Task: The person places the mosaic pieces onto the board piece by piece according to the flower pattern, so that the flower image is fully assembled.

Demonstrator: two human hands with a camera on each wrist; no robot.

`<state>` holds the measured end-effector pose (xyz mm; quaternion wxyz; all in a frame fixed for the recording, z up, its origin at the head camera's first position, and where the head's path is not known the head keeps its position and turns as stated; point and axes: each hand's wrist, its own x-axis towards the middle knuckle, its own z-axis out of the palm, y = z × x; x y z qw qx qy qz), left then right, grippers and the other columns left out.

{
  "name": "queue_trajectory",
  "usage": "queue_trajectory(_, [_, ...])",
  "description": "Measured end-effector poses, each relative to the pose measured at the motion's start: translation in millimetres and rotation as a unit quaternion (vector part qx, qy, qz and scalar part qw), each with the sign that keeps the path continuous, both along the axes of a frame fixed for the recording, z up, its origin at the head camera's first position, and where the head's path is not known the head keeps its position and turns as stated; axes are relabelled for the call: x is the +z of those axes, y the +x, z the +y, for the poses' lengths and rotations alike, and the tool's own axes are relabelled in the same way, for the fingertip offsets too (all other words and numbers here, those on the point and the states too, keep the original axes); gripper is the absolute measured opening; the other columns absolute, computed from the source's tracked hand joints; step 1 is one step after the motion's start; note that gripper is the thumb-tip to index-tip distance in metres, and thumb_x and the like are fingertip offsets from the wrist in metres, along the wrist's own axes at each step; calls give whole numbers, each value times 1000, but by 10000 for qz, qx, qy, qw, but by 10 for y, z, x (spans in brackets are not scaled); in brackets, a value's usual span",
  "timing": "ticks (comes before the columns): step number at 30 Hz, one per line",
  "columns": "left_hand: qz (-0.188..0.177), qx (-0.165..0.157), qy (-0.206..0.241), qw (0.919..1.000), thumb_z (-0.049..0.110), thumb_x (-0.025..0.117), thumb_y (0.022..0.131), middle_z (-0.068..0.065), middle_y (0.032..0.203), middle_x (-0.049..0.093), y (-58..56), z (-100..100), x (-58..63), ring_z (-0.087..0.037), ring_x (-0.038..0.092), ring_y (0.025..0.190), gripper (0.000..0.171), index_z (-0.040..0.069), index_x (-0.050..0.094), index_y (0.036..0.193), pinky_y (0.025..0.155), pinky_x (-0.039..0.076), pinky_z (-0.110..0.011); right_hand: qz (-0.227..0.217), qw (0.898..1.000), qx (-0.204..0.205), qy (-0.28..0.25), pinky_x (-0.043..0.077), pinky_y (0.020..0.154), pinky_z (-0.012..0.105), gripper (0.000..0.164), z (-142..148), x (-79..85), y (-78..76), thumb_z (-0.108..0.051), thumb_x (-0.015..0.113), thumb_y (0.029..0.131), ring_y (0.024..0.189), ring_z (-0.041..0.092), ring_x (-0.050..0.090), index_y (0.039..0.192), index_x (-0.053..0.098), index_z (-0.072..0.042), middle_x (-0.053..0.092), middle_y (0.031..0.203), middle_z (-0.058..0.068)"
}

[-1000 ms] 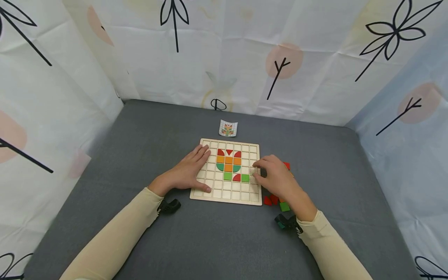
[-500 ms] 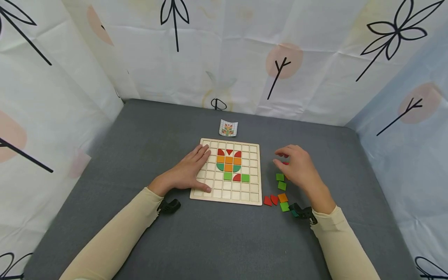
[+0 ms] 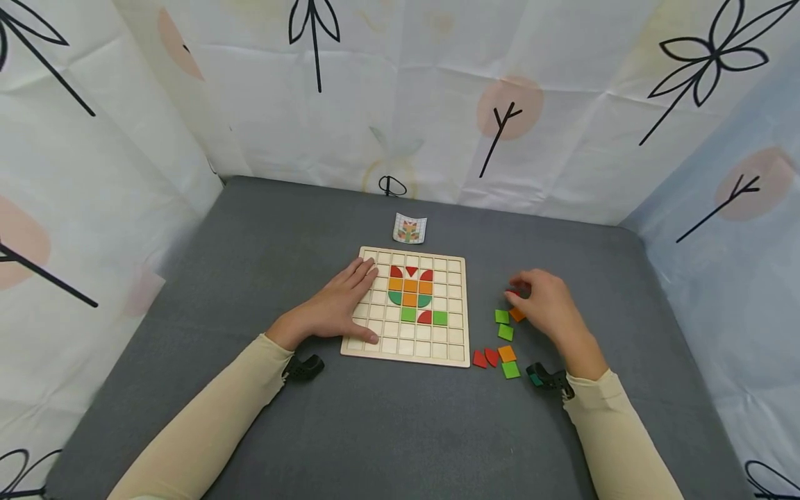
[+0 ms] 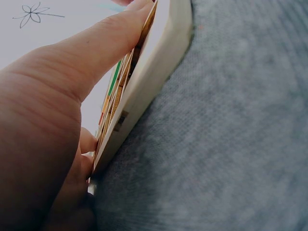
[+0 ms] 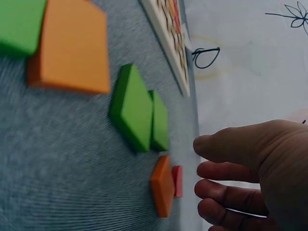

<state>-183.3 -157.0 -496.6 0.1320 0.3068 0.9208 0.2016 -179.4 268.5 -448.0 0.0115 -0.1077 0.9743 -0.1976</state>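
Observation:
My left hand (image 3: 335, 303) lies spread on the left side of a square wooden grid board (image 3: 388, 346), thumb along its lower left corner. In the left wrist view, the thumb (image 4: 96, 48) rests on the board's edge (image 4: 149, 72). Red, orange, green and teal tiles form a pattern in the grid, with an orange tile (image 3: 410, 300) near its middle. Right of the board, my right hand (image 3: 546, 303) hovers over loose tiles, thumb and fingers loosely bent. Just below the fingertips lies a red tile (image 5: 178, 180), with an orange tile (image 5: 163, 186) beside it.
A small pattern card (image 3: 410, 228) lies behind the board. More loose tiles sit along the board's right side, among them green squares (image 3: 502, 317) and a red piece (image 3: 479, 359). Patterned cloth (image 3: 437, 104) hangs behind the grey table (image 3: 400, 430).
My right hand has left the board's right edge and moved right to the loose tiles, then dipped slightly towards the red one. My left hand has stayed on the board.

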Motion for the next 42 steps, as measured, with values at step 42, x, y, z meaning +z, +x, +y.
queue_trajectory(42, [-28,12,-32,10000,74,83,83,-10,182,-6,-5,2,-17,-30,-13,165,138,5,6,174,131,6,-53,83,9991,-400,125,53,76,54,27,244,-168,-3,-8,78,98,90,39,63,119,76,9,69,104,24])
